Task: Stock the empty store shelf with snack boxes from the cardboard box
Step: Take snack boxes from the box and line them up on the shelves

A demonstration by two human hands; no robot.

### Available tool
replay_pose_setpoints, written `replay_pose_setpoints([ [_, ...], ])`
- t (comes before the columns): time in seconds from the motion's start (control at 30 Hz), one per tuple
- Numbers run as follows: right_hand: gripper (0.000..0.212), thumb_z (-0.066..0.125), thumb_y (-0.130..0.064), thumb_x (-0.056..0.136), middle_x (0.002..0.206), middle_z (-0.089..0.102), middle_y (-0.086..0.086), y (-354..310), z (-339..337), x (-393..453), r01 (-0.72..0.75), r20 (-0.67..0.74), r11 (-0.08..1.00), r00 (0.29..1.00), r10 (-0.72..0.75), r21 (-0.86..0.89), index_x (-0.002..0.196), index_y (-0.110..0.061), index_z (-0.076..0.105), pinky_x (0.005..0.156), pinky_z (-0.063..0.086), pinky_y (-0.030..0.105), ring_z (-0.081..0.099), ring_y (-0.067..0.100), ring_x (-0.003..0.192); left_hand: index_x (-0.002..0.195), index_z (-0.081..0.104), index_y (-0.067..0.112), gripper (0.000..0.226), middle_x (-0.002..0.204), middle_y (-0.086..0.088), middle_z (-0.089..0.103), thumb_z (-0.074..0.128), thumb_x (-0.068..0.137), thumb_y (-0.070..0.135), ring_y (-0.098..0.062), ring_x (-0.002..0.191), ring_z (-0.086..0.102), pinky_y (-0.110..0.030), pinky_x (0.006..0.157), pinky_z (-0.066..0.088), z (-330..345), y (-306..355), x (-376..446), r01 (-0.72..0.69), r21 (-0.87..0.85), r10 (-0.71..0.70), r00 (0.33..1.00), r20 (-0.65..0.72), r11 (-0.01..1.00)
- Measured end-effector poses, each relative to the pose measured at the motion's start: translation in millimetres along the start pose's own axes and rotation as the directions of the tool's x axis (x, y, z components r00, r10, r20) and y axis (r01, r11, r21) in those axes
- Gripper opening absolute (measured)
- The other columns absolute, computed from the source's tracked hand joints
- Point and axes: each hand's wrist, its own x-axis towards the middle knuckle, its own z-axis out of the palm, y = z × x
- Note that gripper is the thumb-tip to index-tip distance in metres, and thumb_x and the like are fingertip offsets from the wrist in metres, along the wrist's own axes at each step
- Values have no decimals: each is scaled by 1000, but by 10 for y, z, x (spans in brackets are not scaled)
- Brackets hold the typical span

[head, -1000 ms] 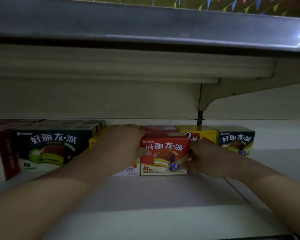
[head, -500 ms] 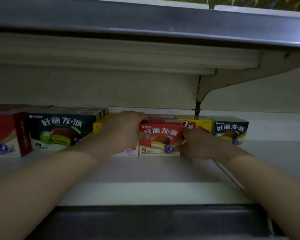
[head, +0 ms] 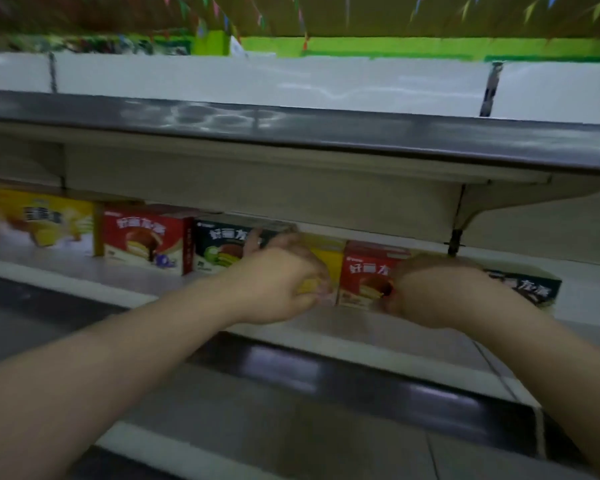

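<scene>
A red snack box (head: 364, 271) stands on the white shelf (head: 378, 327) in a row with a yellow box (head: 329, 258), a dark green box (head: 222, 249) and a dark box (head: 530, 289). My right hand (head: 440, 292) covers the red box's right edge, thumb on its front face, fingers hidden behind. My left hand (head: 281, 282) hangs just left of the red box, in front of the yellow box, fingers loosely curled around nothing I can see. The picture is blurred. No cardboard box is in view.
Further left on the shelf stand another red box (head: 142, 239) and a larger yellow box (head: 42, 218). The dark-edged upper shelf (head: 326, 133) overhangs closely. A dark price rail (head: 361, 379) runs along the shelf front. A bracket (head: 459, 216) sits at the right.
My view has risen and pulled back, showing more boxes at the left. My left hand has slid off the red box's left side; my right hand stays at its right edge.
</scene>
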Motion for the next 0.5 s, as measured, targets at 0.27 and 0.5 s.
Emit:
replay_pose_setpoints([
  [0.27,30,47,-32,98,124,61,10,-1918,-102,-702,236,-224,967,952,-211,93,123,-19,59,74,42,32,58,29,114,115,65,35,38,119,18,62,41,92,54,-6,119,50,-53,111,24,-336,-813,-1796,76,-85,-84,992,-93,994],
  [0.5,29,47,-21,98,111,60,11,-4384,1,-721,483,38,844,863,-504,233,122,-11,58,79,46,34,59,29,99,127,51,36,31,114,14,60,45,96,41,-15,123,49,-61,111,11,-66,-2163,-4404,610,142,-620,721,308,780],
])
